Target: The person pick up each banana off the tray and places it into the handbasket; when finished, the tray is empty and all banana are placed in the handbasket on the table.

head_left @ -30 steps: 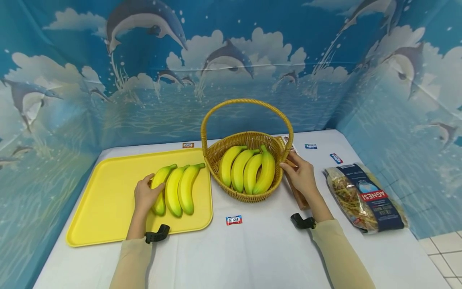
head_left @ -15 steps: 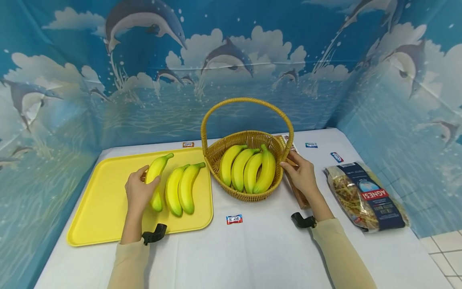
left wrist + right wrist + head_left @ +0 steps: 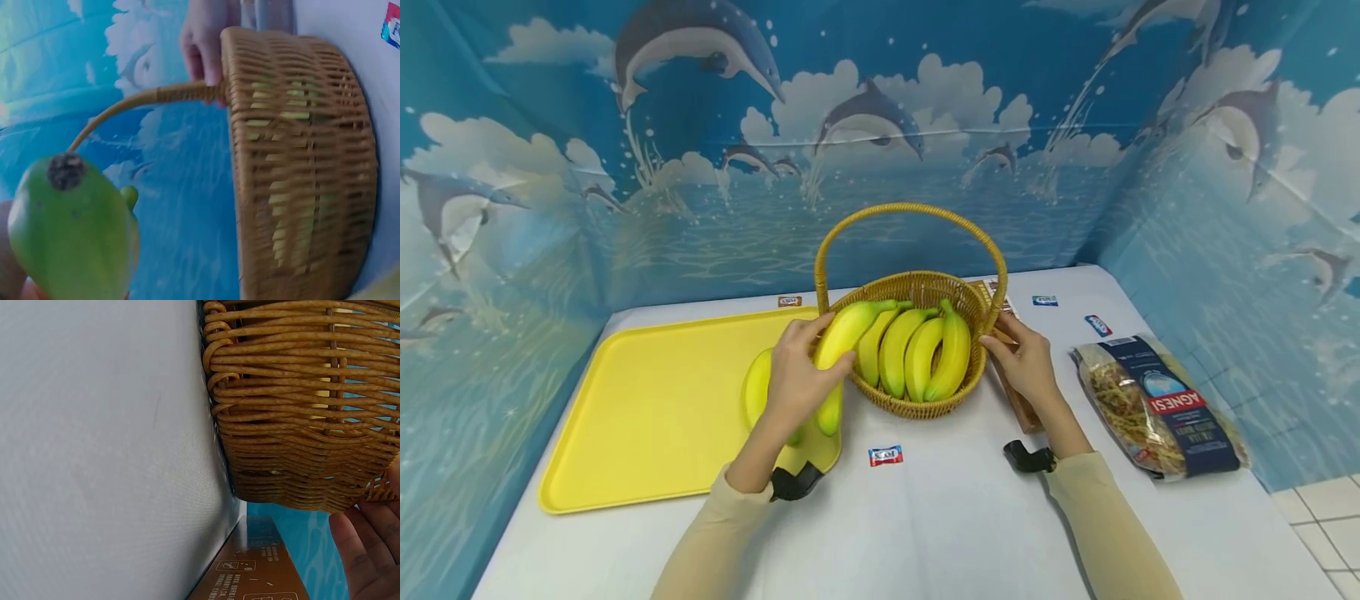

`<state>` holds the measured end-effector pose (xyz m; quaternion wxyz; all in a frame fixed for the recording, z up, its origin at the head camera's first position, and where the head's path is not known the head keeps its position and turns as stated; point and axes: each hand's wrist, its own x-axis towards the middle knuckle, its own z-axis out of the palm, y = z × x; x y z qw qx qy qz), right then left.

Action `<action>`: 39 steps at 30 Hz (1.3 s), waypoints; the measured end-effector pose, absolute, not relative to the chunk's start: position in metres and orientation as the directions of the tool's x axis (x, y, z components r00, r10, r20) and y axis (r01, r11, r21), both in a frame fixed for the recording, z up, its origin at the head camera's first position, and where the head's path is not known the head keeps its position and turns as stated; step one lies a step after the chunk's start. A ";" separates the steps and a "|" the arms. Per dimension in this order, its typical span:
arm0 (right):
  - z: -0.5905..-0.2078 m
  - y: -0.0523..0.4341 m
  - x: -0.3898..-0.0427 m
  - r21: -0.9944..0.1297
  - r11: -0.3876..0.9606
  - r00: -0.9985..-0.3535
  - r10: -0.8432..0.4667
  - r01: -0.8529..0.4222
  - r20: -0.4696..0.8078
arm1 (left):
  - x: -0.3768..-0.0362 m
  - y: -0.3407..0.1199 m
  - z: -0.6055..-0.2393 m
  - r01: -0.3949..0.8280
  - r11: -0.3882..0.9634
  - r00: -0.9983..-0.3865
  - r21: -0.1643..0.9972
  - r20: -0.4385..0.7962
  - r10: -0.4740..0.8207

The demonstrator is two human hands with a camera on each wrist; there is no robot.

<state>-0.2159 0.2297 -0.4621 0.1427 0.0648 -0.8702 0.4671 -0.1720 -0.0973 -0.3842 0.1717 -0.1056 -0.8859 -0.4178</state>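
White table (image 3: 940,517), dolphin backdrop | left hand (image 3: 795,385) grips banana (image 3: 837,346), raised at wicker basket (image 3: 901,402) left rim, over yellow tray (image 3: 647,408) edge | right hand (image 3: 1028,365) fingers extended against basket's right side | four bananas (image 3: 917,350) in basket | pasta bag (image 3: 1157,408) right.

The basket (image 3: 917,350) is woven wicker, rough and matt. The bananas (image 3: 917,354) look smooth and glossy like plastic; the tray (image 3: 647,408) is smooth plastic on a matt cloth-covered table (image 3: 940,517).
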 end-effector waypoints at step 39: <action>-0.463 0.231 -0.216 -0.788 0.562 -0.949 0.020 -0.250 0.315 | -0.264 -0.039 -0.446 0.170 0.753 -0.938 0.635 0.338 -0.073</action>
